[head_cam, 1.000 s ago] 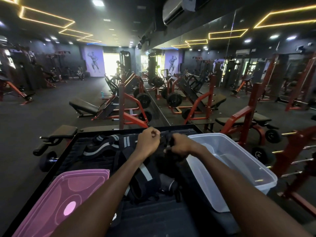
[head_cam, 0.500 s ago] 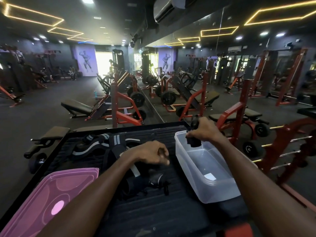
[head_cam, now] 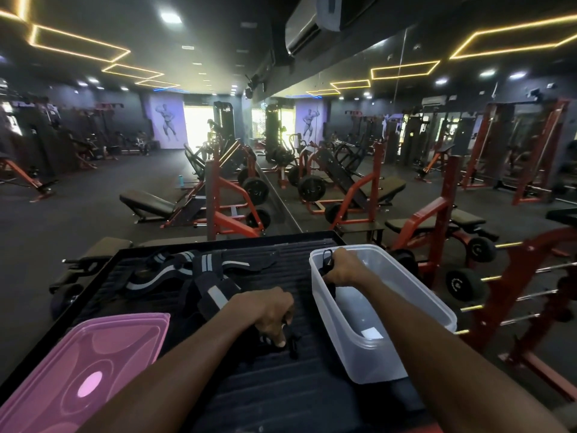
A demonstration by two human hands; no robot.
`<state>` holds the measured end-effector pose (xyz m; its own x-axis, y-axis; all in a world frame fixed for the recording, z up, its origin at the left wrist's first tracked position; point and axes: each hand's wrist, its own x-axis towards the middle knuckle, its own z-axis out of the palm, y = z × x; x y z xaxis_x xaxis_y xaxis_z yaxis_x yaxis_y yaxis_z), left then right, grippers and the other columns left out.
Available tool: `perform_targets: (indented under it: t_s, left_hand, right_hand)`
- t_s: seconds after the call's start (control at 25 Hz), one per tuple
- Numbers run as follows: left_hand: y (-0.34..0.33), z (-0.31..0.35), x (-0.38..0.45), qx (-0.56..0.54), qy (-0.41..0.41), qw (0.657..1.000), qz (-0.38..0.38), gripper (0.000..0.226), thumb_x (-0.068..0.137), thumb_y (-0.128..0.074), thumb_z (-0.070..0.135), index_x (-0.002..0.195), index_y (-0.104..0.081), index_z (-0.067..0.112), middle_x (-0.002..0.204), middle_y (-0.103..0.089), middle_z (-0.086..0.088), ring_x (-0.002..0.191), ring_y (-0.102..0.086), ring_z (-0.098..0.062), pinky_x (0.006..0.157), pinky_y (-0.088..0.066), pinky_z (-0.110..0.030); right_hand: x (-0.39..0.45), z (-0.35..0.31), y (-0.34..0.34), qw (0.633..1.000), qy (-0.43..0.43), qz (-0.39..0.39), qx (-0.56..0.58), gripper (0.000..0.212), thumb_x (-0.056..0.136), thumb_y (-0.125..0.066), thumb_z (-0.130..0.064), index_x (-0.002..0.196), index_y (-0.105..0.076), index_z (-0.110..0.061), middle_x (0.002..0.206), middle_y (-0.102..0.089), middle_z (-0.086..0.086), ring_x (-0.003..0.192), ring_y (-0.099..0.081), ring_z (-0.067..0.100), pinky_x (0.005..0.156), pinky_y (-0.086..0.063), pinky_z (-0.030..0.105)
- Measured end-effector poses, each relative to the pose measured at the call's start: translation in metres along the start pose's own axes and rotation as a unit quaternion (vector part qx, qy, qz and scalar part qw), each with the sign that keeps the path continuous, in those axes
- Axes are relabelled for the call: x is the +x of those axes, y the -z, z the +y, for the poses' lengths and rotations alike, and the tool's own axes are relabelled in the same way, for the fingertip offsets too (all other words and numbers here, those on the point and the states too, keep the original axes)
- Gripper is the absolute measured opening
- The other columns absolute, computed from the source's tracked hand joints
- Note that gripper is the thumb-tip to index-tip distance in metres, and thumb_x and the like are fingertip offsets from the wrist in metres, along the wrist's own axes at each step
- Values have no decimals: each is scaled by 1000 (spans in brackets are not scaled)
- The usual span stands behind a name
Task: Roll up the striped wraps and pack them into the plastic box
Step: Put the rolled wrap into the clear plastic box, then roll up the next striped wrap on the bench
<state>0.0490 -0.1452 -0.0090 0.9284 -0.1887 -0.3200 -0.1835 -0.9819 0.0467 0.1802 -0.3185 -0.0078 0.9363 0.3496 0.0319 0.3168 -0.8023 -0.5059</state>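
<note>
A: What is on the left?
B: A pink lid (head_cam: 84, 367) lies near. Loose wraps (head_cam: 175, 273) lie far on the black tray (head_cam: 281, 385).
A: And the hands?
B: The left hand (head_cam: 268, 314) is closed on a dark wrap (head_cam: 292, 342) on the tray. The right hand (head_cam: 345, 268) grips a roll (head_cam: 327, 276) inside the box (head_cam: 415, 310), at its far left corner.

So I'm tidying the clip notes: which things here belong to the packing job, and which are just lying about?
Part of the job:
- right hand lowering a rolled wrap into the plastic box
- left hand on another wrap
- striped wraps awaiting rolling
- pink lid

Lying about:
- weight benches
- blue bottle
</note>
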Motion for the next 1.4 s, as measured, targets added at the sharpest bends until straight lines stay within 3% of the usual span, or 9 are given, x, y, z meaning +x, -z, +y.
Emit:
perform_targets:
  t_s: [0.16,0.4,0.6,0.72,0.88,0.96,1.12,1.28,1.4]
  left_hand:
    - [4,-9,-2,-62,2,996,62,22,77,-76,35,84,-71,15,83,-73,1,75,-70,-20,72,-60,-38]
    - [53,-15,-12,-201,16,947,250,14,91,-68,34,92,-72,21,87,-72,10,75,-66,0,65,-49,-14]
    - [91,15,-3,-310,0,874,375,23,91,-67,35,106,-73,18,100,-71,5,93,-66,-13,86,-53,-33]
    - [99,32,8,-376,-27,853,360,25,93,-65,32,115,-70,21,108,-70,4,99,-64,-11,88,-51,-30]
    - [93,44,27,-488,-35,787,376,18,95,-64,27,110,-69,18,103,-71,0,93,-68,-13,89,-57,-35]
    - [90,45,37,-467,-27,800,377,10,96,-62,24,103,-68,22,102,-72,0,94,-70,-15,92,-57,-38]
    - [81,45,60,-307,28,884,352,19,93,-63,22,110,-69,15,107,-69,-2,99,-63,-16,90,-49,-28]
    - [81,38,77,-188,76,935,292,7,85,-66,30,92,-63,29,111,-57,-5,108,-54,-27,101,-47,-48]
    - [79,41,80,-146,83,961,219,9,85,-61,26,94,-63,26,121,-47,-11,118,-45,-33,107,-40,-53]
  right_hand:
    - [4,4,2,1000,4,-1,11,20,71,-84,-16,86,-72,-9,93,-75,11,90,-70,24,77,-59,36]
    - [-11,-8,35,985,15,99,141,5,86,-64,0,87,-68,3,85,-71,21,69,-73,30,63,-64,45]
    - [-45,-36,78,922,125,-109,350,36,87,-62,6,122,-60,-2,109,-65,23,90,-67,29,71,-57,40]
    - [-50,-33,92,923,164,-112,328,44,85,-68,4,126,-57,-6,114,-67,25,91,-68,33,74,-57,45]
    - [-45,-8,103,927,111,-105,342,40,86,-74,-5,123,-59,-9,104,-72,20,80,-66,30,72,-56,41]
    - [-39,8,105,954,83,-79,277,36,84,-77,-12,116,-62,-11,99,-74,14,78,-68,24,66,-54,36]
    - [-25,37,92,984,25,-29,173,32,76,-85,-16,100,-67,-3,84,-70,8,67,-61,17,51,-47,25]
    - [-8,51,68,992,-25,-34,120,36,73,-85,-4,102,-65,-11,99,-69,13,76,-69,21,64,-61,33]
    - [0,46,55,997,-24,-50,51,40,75,-83,-2,109,-67,-13,101,-70,12,77,-73,22,63,-62,29]
